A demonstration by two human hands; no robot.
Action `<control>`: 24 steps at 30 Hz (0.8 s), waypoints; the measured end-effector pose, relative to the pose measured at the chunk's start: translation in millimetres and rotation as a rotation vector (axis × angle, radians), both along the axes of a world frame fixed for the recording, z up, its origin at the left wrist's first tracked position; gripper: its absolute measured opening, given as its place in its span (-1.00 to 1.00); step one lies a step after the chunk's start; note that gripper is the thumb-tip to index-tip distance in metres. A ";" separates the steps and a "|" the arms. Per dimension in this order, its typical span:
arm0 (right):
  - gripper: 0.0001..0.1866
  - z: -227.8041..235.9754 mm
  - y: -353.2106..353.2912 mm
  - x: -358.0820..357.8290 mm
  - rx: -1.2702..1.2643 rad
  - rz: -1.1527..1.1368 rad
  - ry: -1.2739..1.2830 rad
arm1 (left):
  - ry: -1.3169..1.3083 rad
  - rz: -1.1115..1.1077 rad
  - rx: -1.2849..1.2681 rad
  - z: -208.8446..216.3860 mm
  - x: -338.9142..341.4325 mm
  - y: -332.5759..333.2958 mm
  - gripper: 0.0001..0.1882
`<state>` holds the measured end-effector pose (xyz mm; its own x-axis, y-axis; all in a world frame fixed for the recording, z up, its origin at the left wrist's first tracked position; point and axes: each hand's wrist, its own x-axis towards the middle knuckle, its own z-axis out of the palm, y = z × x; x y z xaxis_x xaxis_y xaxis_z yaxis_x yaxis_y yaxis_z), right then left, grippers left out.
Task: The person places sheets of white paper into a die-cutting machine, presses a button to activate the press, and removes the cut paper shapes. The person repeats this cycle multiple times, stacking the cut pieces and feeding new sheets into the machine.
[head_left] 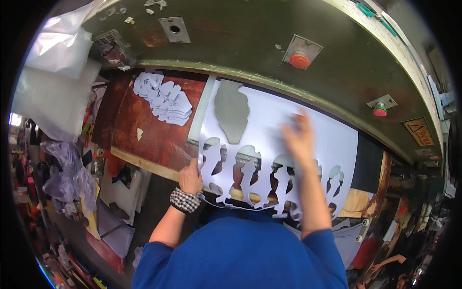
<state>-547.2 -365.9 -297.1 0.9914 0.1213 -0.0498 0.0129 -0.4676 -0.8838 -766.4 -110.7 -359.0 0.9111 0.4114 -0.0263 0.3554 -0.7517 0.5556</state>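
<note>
Here's the head view, and the sheet takes the middle of it, white and broad, laid across the worktop with its right side reaching toward the black mat. Look at its lower part: a row of curvy openings, thin necks of material between them, the bottom edge ragged and drooping near the blue shirt at the bottom of the frame.

Left hand now, left of centre, right at the sheet's left edge, checked band round the wrist. Its fingers are bunched close, but whether they pinch the edge or just rest there, I can't tell. And the right hand, right of centre, blurred, is over the sheet with its fingers spread wide, nothing seen in them; whether it touches, I can't say.

Up at the sheet's upper left sits a grey shape with a wavy outline, tapering downward; piece or opening, I can't make out which.

Over to the upper left of the frame, there's a stack of white cut pieces, fanned and overlapping on the reddish board. Above it all runs the green machine, with a red button at upper right of centre and a yellow sign farther right. Clear plastic hangs at far upper left.
</note>
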 end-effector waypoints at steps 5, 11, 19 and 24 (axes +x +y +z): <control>0.05 -24.0 119.5 -82.5 -0.286 0.362 -0.243 | -0.015 -0.026 0.038 16.2 -42.0 -11.7 -0.79; -0.02 5.9 99.1 -96.9 0.029 0.297 -0.051 | -0.073 -0.053 0.027 18.9 -76.9 -20.2 -0.78; 0.00 21.1 16.0 -101.4 -0.148 0.238 -0.103 | -0.049 -0.092 0.011 22.4 -82.1 -21.3 -0.81; 0.01 -12.7 22.8 -97.4 -0.170 0.236 -0.278 | -0.062 -0.080 0.021 22.5 -65.0 -18.0 -0.82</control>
